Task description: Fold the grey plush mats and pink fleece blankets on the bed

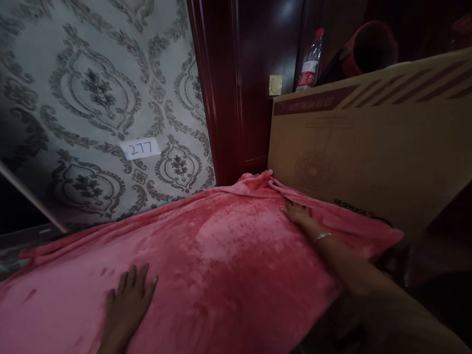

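Observation:
A pink plush blanket (228, 255) lies spread over a raised surface, with darker brushed streaks across its pile. My left hand (128, 300) rests flat on it at the lower left, palm down and fingers apart. Farther off, my right hand (296, 212) reaches to the blanket's far right part, touching the cloth just below a folded edge. Its fingertips are partly lost in shadow by the fold, but the fingers look stretched out. A silver bracelet (324, 237) circles the right wrist. The blanket is bunched at its far corner (258, 179).
Behind the blanket stands a patterned wall (158, 98) with a paper label (140, 147) reading 277. A dark red door frame (221, 98) adjoins it. At right, a large cardboard box (354, 147) stands against the blanket, with a red-capped bottle (310, 64) above its edge.

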`<state>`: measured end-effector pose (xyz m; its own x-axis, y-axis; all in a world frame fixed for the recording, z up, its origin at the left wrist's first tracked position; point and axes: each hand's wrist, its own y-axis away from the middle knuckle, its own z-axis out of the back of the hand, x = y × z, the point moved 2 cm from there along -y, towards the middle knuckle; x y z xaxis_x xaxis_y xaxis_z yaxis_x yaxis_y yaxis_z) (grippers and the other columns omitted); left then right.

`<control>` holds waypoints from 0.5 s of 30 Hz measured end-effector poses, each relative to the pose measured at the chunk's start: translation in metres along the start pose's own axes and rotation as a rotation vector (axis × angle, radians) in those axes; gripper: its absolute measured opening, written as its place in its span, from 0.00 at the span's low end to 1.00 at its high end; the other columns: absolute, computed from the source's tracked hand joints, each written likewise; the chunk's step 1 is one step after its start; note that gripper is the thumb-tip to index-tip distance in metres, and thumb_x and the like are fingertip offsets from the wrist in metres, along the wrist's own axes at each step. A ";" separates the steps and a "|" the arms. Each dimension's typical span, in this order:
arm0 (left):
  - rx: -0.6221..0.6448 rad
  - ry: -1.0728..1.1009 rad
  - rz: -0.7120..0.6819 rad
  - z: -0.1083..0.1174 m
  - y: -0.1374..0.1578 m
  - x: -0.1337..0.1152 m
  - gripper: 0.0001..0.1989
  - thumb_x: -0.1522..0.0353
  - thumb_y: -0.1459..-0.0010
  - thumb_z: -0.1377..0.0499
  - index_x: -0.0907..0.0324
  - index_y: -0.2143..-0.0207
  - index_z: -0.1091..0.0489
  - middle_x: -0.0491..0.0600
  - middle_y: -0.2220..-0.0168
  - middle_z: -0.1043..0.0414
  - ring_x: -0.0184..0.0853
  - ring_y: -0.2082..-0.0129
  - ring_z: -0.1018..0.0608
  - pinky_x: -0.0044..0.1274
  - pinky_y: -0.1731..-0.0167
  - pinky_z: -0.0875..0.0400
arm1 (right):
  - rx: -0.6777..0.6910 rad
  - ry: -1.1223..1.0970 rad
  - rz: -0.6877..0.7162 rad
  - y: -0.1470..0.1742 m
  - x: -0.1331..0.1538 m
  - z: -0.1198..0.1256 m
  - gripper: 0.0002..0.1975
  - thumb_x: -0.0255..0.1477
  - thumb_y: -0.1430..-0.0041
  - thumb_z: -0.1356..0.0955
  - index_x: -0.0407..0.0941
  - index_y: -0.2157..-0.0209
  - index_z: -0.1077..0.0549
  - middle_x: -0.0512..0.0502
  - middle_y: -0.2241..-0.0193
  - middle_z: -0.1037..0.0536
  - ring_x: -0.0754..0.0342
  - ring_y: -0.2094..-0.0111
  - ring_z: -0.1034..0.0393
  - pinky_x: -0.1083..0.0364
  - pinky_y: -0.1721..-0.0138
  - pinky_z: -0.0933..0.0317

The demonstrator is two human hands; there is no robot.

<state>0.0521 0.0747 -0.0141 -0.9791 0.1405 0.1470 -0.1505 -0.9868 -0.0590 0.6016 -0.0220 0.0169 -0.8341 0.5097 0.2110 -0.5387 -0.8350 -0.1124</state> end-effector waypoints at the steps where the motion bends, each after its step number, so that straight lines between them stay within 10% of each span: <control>1: 0.008 0.011 -0.005 0.001 0.000 0.000 0.32 0.61 0.33 0.59 0.60 0.30 0.45 0.59 0.27 0.52 0.50 0.28 0.47 0.48 0.37 0.45 | 0.022 0.000 0.044 0.008 0.015 -0.002 0.28 0.35 0.28 0.45 0.35 0.34 0.37 0.24 0.36 0.38 0.34 0.35 0.42 0.32 0.39 0.46; 8: -0.001 0.090 0.018 0.007 -0.001 -0.003 0.33 0.58 0.33 0.61 0.60 0.30 0.46 0.61 0.28 0.51 0.50 0.29 0.46 0.48 0.38 0.44 | 0.147 -0.088 0.625 0.128 0.153 -0.038 0.29 0.47 0.29 0.42 0.56 0.31 0.43 0.54 0.30 0.47 0.50 0.29 0.54 0.48 0.30 0.61; 12: -0.022 0.094 0.008 0.012 0.002 -0.005 0.32 0.58 0.32 0.62 0.59 0.30 0.45 0.61 0.28 0.49 0.49 0.29 0.44 0.47 0.38 0.44 | 0.135 -0.190 1.016 0.172 0.184 -0.038 0.29 0.48 0.30 0.44 0.62 0.30 0.47 0.63 0.30 0.48 0.50 0.30 0.51 0.51 0.30 0.59; 15: -0.013 0.093 -0.004 0.015 0.005 -0.006 0.33 0.58 0.32 0.62 0.60 0.30 0.45 0.62 0.28 0.49 0.49 0.29 0.44 0.47 0.38 0.44 | 0.108 -0.152 0.734 0.145 0.152 -0.024 0.27 0.44 0.30 0.42 0.57 0.33 0.38 0.57 0.33 0.38 0.45 0.32 0.47 0.49 0.32 0.52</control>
<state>0.0595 0.0679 -0.0007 -0.9868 0.1522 0.0553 -0.1560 -0.9851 -0.0720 0.3937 -0.0606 0.0091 -0.9442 -0.2125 0.2514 0.1698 -0.9687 -0.1812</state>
